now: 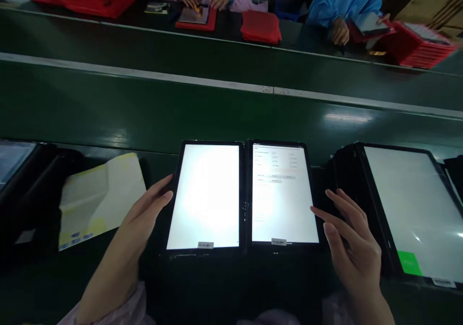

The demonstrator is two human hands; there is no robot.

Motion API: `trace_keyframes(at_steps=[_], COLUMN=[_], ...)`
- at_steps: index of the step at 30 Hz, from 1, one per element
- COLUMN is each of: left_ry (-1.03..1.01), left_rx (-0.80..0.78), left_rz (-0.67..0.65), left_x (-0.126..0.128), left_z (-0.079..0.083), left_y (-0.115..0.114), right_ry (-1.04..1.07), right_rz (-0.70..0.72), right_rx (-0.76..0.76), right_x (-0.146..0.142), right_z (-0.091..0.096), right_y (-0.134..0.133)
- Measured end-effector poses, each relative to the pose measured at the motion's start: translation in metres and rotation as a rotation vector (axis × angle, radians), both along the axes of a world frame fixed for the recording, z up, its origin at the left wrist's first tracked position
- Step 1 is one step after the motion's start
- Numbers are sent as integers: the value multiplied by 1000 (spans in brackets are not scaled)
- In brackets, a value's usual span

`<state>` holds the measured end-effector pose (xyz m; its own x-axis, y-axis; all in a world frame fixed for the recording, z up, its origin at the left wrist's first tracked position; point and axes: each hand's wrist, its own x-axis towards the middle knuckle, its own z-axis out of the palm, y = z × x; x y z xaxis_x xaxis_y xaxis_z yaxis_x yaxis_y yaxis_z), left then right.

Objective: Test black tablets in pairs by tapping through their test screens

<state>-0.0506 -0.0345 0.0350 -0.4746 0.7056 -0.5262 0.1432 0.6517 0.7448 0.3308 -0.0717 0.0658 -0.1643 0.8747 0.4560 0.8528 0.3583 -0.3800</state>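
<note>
Two tablets lie side by side before me with lit screens. The left tablet [204, 197] glows almost plain white; the right tablet [284, 209] shows a page of small text, tick boxes and grey buttons. Each has a small label at its lower edge. My left hand [139, 219] is at the left tablet's left edge, thumb and fingers apart, not wrapped round it. My right hand [352, 248] is beside the right tablet, fingers spread, its index fingertip at the screen's right border. Whether that fingertip touches the glass, I cannot tell.
A pale-screened tablet with a green square [410, 263] tops a dark stack at right. Left lie a creased yellow-white paper [104, 195] and another tablet [14, 161]. Across the green conveyor [217, 108], two people handle devices near red pouches [260, 26] and stacks.
</note>
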Motion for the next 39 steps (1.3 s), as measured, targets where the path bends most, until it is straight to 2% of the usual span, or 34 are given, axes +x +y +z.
trace_keyframes(at_steps=[6,9,14,16,20,23,29,35,39], left_ry=[-121,-114,-78,-23,80,104,61,-165,-122], left_rx=[-34,-22,-9,-12,-92,-119,-65,21,91], left_rz=[123,117,98,43,-192,-247,-180,-62,15], left_x=[10,15,15,12,5,5,15,10,12], left_z=[10,14,9,6,-2,-6,0,-1,-3], left_y=[6,5,7,11,18,18,11,13,14], right_ry=[13,12,4,-4,-2,9,4,8,23], right_rz=[74,148,200,202,214,218,219,159,169], right_rx=[-7,-3,-8,-5,-1,6,14,-21,-36], right_x=[-3,-4,-6,-6,-7,-9,-10,-9,-10], right_z=[2,3,3,2,3,4,3,3,5], right_y=[0,-1,-1,-1,-1,0,0,-4,-3])
